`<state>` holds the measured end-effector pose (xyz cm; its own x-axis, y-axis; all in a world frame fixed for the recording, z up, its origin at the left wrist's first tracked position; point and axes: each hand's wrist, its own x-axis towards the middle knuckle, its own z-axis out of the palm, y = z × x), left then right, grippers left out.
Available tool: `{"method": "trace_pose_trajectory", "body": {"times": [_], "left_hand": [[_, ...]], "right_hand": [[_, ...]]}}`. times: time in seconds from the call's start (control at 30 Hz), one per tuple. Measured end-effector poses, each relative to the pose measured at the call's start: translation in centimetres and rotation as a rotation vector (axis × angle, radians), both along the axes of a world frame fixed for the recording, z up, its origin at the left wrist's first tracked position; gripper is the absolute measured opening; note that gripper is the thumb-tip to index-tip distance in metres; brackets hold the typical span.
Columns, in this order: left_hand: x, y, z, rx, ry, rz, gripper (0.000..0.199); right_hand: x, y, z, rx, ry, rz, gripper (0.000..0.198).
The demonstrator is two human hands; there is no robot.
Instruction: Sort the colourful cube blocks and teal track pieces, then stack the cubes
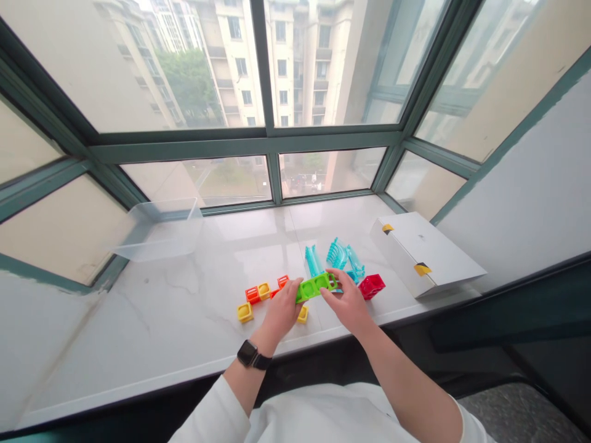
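A row of joined green plastic toy blocks [308, 290] is held up between both hands above the sill. My left hand [282, 307] grips its left end, and my right hand [347, 300] has its fingers around the right end. Yellow blocks [244, 312] and orange-red blocks [252, 295] lie on the surface by my left hand, some partly covered by it. Beyond the green row lie clear teal curved track pieces [338, 253]. To the right of my right hand sits a dark pink block [372, 286].
A clear plastic bin [159, 237] stands at the back left of the white marble sill [184, 332]. At the right is a white box [429, 252] with yellow and black tabs. Green-framed windows [240, 147] rise behind.
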<state>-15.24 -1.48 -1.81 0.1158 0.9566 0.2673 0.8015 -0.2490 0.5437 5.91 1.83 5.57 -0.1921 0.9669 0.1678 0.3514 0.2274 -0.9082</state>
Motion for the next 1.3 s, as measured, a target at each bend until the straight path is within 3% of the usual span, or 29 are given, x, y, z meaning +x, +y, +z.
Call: {"method": "trace_pose_trajectory", "body": {"times": [0.17, 0.27, 0.5, 0.9, 1.17, 1.3], "left_hand": [[-4.6, -2.0, 0.3, -0.237, 0.208, 0.235, 0.058], [-6.3, -3.2, -0.1, -0.31, 0.244, 0.388, 0.056], [-6.4, -4.7, -1.6, -0.411, 0.374, 0.468, 0.052], [-5.9, -5.0, -4.1, -0.277, 0.323, 0.532, 0.058], [-5.6, -6.8, -7.4, -0.017, 0.19, 0.465, 0.061], [-5.4, -8.1, -7.5, 0.023, 0.171, 0.511, 0.058]], "right_hand": [[-5.3, 0.9, -4.3, -0.135, 0.138, 0.083, 0.046], [-7.4, 1.9, -7.1, -0.118, 0.138, 0.022, 0.043], [-7.1, 3.2, -11.4, -0.1, -0.038, -0.024, 0.035], [-6.4, 2.2, -12.1, -0.163, 0.013, 0.01, 0.038], [-6.3, 1.6, -12.6, -0.142, 0.032, 0.042, 0.035], [-6.1, 1.5, -12.8, -0.162, 0.041, 0.053, 0.035]]}}
